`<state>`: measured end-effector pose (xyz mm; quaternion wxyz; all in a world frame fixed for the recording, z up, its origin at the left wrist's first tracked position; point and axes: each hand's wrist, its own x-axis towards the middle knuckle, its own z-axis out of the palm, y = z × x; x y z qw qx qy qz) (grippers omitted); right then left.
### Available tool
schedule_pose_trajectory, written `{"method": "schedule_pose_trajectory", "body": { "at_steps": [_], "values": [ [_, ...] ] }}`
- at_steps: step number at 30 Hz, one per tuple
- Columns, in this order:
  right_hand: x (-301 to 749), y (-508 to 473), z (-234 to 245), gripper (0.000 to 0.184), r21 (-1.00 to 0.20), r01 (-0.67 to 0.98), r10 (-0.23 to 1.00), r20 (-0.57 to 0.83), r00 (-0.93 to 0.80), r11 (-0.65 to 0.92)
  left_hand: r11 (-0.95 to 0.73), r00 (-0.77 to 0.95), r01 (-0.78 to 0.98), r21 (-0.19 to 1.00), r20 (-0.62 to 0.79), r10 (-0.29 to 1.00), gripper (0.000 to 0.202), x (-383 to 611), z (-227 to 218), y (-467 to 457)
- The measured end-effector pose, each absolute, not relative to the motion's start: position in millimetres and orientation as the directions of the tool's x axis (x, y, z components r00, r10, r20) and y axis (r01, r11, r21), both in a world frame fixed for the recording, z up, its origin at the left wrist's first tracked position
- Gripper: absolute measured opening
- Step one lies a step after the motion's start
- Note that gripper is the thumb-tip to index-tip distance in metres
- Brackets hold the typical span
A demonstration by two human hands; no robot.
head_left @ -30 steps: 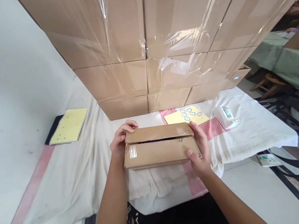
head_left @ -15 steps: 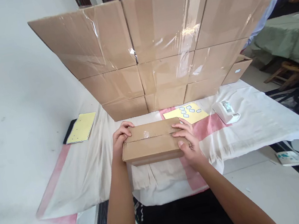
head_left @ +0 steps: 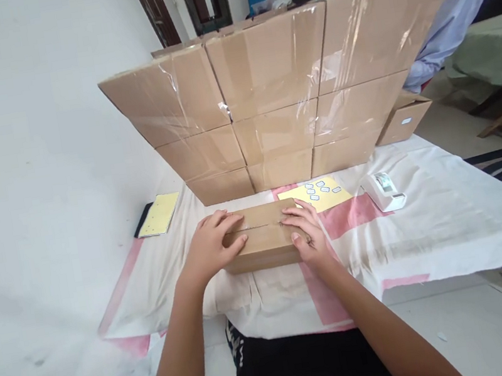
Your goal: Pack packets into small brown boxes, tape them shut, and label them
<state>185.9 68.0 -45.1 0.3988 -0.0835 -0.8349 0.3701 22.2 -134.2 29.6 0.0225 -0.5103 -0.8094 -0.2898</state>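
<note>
**Two hands pressing flat on a closed cardboard box on a cloth-covered surface**

A small brown cardboard box (head_left: 264, 244) sits at the centre of the frame, just in front of the person wearing the camera. Its two top flaps are folded shut and meet in a seam along the middle, so its contents are hidden. The left hand (head_left: 215, 246) lies flat over the left end of the lid with the fingers spread and uncurled. The right hand (head_left: 306, 235) rests the same way on the right end, fingers extended across the seam and gripping nothing.

Behind the box, filling the upper middle, stands a wall of larger cartons (head_left: 274, 95), three rows high and wrapped in clear plastic film. All are sealed. A lone small carton (head_left: 405, 119) sits at its right end.

The surface is a white cloth with pink stripes (head_left: 428, 223). Right of the box lies a yellow sheet (head_left: 316, 196) carrying several small pale stickers. Beside it is a white device (head_left: 384, 191), possibly a label printer. At middle left lies a yellow pad (head_left: 160, 214) on a dark backing.

The room has white walls and a dark door (head_left: 156, 9) at top centre. At upper right, another person's pale blue sleeve (head_left: 441, 37) shows beside a green-draped table (head_left: 491, 51).
</note>
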Motion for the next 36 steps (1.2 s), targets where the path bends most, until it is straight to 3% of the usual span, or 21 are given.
{"method": "schedule_pose_trajectory", "body": {
  "at_steps": [5, 12, 22, 36],
  "values": [
    [186, 69, -50, 0.033, -0.699, -0.151, 0.436, 0.583, -0.685, 0.698, 0.431, -0.55, 0.813, 0.392, 0.274, 0.789, 0.039, 37, 15, -140],
    [179, 76, -57, 0.024, -0.645, -0.427, 0.387, 0.742, -0.546, 0.633, 0.621, -0.652, 0.75, 0.227, 0.1, 0.752, 0.054, 67, 24, -134],
    [179, 90, -57, 0.023, -0.629, -0.478, 0.308, 0.748, -0.588, 0.613, 0.58, -0.596, 0.802, 0.142, 0.248, 0.763, 0.085, 71, 8, -133],
    [157, 112, -74, 0.023, -0.538, -0.599, 0.258, 0.832, -0.491, 0.593, 0.604, -0.561, 0.796, 0.034, 0.414, 0.717, 0.081, 76, -4, -122]
  ]
}}
